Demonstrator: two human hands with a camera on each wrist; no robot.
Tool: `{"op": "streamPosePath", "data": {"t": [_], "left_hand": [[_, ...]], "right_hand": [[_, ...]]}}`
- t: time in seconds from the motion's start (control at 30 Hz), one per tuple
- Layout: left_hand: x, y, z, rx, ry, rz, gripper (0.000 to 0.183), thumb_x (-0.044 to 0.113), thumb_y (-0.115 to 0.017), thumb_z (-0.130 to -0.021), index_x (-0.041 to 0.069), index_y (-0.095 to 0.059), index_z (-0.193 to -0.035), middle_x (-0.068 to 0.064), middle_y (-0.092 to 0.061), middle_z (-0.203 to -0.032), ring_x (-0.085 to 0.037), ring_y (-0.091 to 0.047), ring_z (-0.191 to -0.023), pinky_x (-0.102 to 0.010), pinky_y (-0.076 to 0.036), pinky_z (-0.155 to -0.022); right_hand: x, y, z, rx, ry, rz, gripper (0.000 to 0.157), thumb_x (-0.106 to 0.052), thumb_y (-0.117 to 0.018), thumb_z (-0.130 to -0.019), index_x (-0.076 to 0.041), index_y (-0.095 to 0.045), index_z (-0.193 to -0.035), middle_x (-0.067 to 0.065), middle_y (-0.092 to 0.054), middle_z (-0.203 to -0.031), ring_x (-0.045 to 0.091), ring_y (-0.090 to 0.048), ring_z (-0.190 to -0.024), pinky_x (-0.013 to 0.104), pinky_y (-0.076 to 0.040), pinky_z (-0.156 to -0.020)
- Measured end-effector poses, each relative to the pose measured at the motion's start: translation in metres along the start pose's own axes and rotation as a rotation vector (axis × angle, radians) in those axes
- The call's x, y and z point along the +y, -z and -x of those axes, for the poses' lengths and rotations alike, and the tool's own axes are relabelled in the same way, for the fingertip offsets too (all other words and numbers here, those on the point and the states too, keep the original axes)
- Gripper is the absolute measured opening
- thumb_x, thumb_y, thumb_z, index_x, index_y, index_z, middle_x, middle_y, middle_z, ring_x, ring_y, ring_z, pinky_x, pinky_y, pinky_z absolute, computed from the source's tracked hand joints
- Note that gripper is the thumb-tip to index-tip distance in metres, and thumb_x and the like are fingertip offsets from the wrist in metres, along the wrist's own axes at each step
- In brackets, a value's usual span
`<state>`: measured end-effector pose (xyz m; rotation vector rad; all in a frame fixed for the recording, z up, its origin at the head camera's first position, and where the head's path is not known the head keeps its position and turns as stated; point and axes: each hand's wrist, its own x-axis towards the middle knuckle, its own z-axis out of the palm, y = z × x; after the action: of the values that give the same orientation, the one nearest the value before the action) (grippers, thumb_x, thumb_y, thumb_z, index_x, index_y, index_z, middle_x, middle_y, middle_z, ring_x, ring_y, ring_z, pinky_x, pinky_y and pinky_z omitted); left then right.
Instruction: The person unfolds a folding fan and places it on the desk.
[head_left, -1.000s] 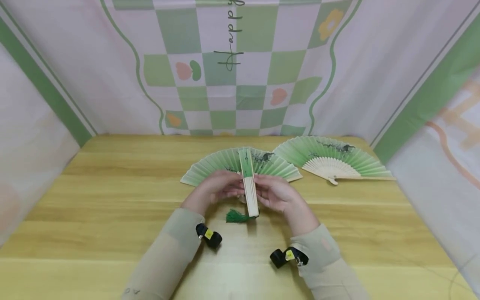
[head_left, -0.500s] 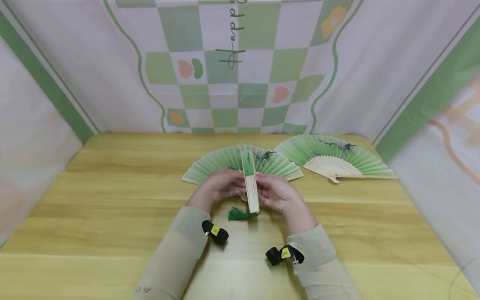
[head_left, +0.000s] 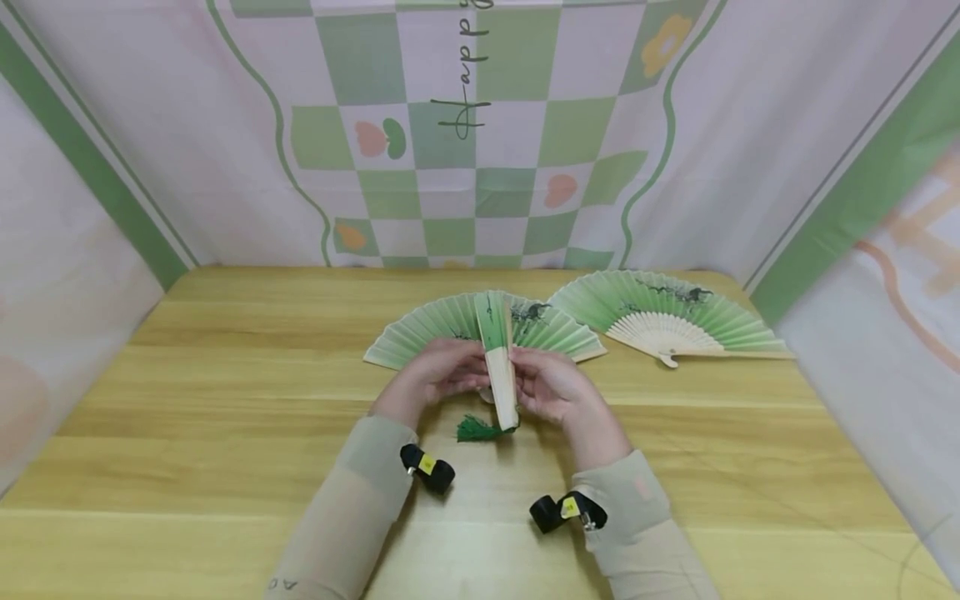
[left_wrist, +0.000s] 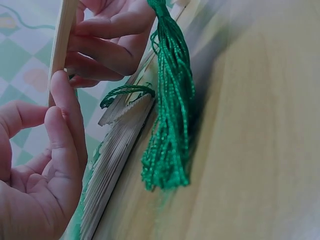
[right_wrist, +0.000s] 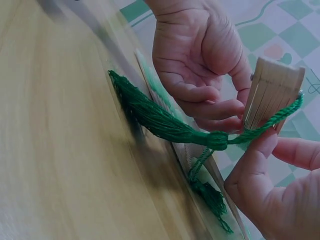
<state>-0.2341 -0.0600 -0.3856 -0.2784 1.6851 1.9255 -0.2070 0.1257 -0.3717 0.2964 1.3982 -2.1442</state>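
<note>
Both hands hold a folded green-and-cream folding fan (head_left: 495,367) upright over the table. My left hand (head_left: 448,367) pinches it from the left and my right hand (head_left: 555,385) from the right, fingertips on the pale ribs. From its lower end hangs a green tassel (right_wrist: 160,117), its cord looped at the rib ends in the right wrist view. Right behind the hands lies a spread green fan (head_left: 420,325), partly covered by them. In the left wrist view, the thumb and fingers of the left hand (left_wrist: 55,160) meet at the edge of the ribs.
A second spread fan (head_left: 675,308) with a dark branch print lies at the back right, its edge close to the middle fan. The wooden table (head_left: 225,400) ends at a checked cloth backdrop (head_left: 442,192).
The folded fan has turned slightly about its length, so a flat outer face now shows beside the pleated edge. Both hands stay at nearly the same spot.
</note>
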Motion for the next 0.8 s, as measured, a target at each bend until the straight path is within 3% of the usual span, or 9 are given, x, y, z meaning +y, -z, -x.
{"op": "streamPosePath", "data": {"t": [0.2,0.47,0.8], "left_hand": [[0.0011,0.0003,0.0013,0.007,-0.026,0.013,0.031,0.013,-0.06,-0.094,-0.004,-0.063,-0.12,-0.004,-0.071,-0.076,-0.01,-0.068,-0.061,-0.013,-0.052,-0.052],[0.0001,0.0008,-0.0004,0.042,-0.098,0.035,0.034,0.015,-0.058,-0.093,-0.004,-0.063,-0.121,-0.001,-0.07,-0.082,-0.008,-0.067,-0.063,-0.012,-0.051,-0.054],[-0.0024,0.0017,-0.0012,0.08,-0.107,0.096,0.027,0.011,-0.055,-0.094,-0.002,-0.062,-0.116,-0.004,-0.067,-0.089,-0.009,-0.067,-0.065,-0.013,-0.05,-0.055]], "right_hand": [[-0.0022,-0.0002,0.0009,-0.005,0.0,-0.03,0.015,-0.01,-0.046,-0.104,-0.01,-0.06,-0.101,-0.003,-0.067,-0.081,0.005,-0.061,-0.072,0.015,-0.049,-0.065],[-0.0047,0.0001,0.0026,0.002,0.014,-0.098,0.026,-0.008,-0.042,-0.105,-0.013,-0.063,-0.09,-0.005,-0.067,-0.078,0.005,-0.06,-0.071,0.015,-0.046,-0.065],[-0.0055,-0.0004,0.0018,0.067,0.027,-0.168,0.02,-0.008,-0.043,-0.104,-0.012,-0.059,-0.092,-0.004,-0.065,-0.078,0.006,-0.059,-0.073,0.016,-0.048,-0.069]]}}
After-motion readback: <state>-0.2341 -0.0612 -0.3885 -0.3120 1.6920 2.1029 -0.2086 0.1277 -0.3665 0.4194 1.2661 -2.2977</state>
